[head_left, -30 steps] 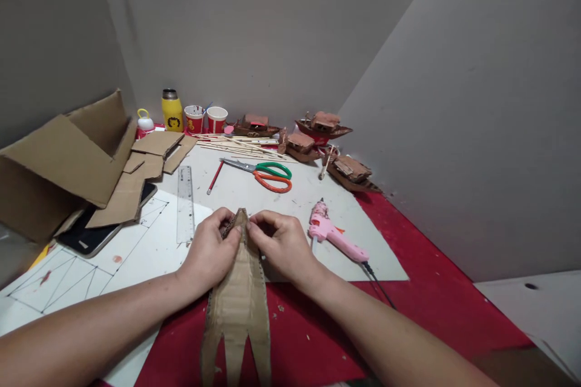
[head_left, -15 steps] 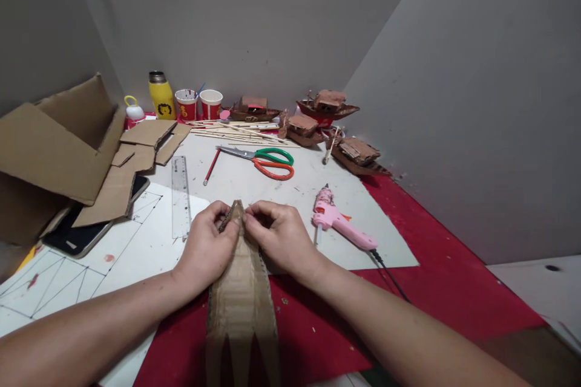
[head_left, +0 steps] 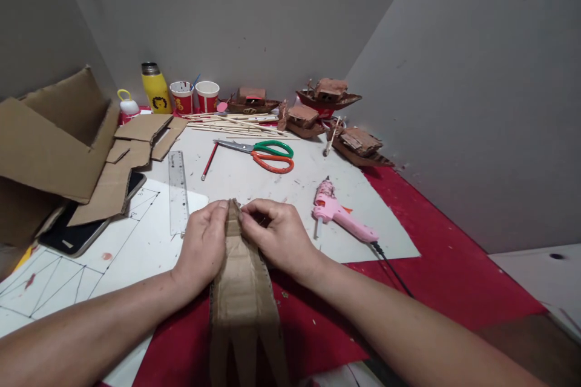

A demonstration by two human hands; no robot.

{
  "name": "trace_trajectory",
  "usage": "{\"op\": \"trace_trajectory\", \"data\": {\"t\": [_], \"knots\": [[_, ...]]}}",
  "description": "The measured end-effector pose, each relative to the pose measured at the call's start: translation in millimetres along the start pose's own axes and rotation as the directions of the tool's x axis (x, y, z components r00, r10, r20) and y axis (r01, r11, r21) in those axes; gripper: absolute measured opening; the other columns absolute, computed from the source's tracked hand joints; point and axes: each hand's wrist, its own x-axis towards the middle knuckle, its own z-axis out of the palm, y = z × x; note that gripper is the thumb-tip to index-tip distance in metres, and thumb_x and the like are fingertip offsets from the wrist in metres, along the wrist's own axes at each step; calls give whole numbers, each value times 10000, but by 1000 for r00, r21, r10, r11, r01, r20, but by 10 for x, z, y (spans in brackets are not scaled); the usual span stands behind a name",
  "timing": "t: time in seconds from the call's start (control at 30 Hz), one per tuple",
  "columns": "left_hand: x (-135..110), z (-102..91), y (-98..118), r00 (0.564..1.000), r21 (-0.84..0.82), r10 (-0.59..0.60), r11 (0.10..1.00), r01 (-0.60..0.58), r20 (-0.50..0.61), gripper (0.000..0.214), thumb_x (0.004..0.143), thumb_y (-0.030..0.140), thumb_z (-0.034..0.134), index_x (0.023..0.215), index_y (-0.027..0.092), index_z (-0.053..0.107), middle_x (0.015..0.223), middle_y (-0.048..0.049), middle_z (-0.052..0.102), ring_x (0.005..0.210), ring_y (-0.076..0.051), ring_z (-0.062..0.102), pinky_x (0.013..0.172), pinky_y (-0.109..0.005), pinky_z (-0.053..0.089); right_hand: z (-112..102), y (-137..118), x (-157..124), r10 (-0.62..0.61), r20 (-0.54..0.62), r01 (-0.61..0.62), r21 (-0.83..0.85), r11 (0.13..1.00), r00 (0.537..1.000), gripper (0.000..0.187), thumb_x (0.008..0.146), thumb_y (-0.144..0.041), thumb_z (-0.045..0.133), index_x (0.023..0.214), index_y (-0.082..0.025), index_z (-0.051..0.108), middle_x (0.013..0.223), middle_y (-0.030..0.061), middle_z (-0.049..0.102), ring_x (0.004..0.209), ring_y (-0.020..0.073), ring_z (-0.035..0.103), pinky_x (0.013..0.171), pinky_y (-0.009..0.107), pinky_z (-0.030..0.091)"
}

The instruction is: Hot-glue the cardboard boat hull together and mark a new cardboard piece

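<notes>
Both pinching: my left hand (head_left: 204, 245) and right hand (head_left: 278, 236) squeeze the pointed tip of the brown corrugated cardboard piece (head_left: 242, 293), which lies on the red tabletop (head_left: 431, 260). Uneven pressure could probably spring the tip apart.

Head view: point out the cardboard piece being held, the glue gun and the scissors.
cardboard piece (head_left: 240, 281), head view, corrugated face at mid-length.
glue gun (head_left: 330, 208), head view, pink body behind the nozzle.
scissors (head_left: 254, 151), head view, where the blades meet the handles.
</notes>
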Motion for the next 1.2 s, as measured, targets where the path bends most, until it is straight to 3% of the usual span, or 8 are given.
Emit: {"op": "trace_trajectory", "data": {"t": [0.13, 0.37, 0.57, 0.8, 1.0, 1.2], "knots": [[15, 3, -17, 1000, -9, -3, 1000, 4, 18, 280, 895, 327, 450, 656, 193, 507, 651, 21, 525, 688, -152, 494, 667, -250, 402, 0, 0, 5, -6, 4, 6, -18, 1000, 1000, 169, 829, -188, 544, 735, -155, 681, 671, 8, 666, 612, 121, 570, 606, 223, 443], [50, -3, -15, 999, -81, -16, 997, 20, 49, 247, 884, 333, 499, 841, 170, 680, 798, -2, 678, 790, -168, 577, 764, -256, 441, 4, 47, 11, -67, -28, 67, -6, 998, 997, 176, 832, -152, 552, 854, -146, 726, 786, 48, 721, 711, 153, 642, 700, 254, 488], [75, -26, 28, 998, -43, -66, 997, 65, -24, 258, 846, 297, 531, 1005, 169, 687, 1005, -30, 713, 967, -181, 607, 855, -253, 441, 2, 46, 10, -90, -20, 90, 8, 996, 996, 182, 826, -116, 552, 841, -142, 731, 770, 48, 711, 729, 163, 656, 711, 265, 499], [63, -40, -14, 999, -118, -48, 992, 49, 10, 152, 845, 305, 532, 757, 193, 584, 696, 37, 594, 691, -133, 531, 662, -226, 422, 1, 36, 16, -135, -5, 135, -30, 990, 991, 183, 828, -107, 572, 828, -146, 752, 753, 57, 709, 689, 158, 640, 662, 263, 485], [40, -15, -15, 998, -171, -47, 984, 53, 39, 203, 845, 363, 555, 740, 194, 514, 665, 53, 524, 663, -120, 474, 627, -222, 384, 8, 28, 23, -104, -79, 107, 35, 994, 991, 180, 836, -145, 586, 875, -125, 761, 817, 96, 736, 747, 180, 674, 709, 281, 509], [15, -18, 2, 997, -146, -57, 987, 64, 49, 197, 840, 350, 547, 725, 191, 522, 633, 58, 514, 619, -110, 453, 591, -215, 368, 4, 10, 13, -121, -51, 123, 33, 992, 991, 180, 820, -118, 572, 815, -140, 751, 756, 66, 716, 697, 161, 649, 667, 263, 494]]}}
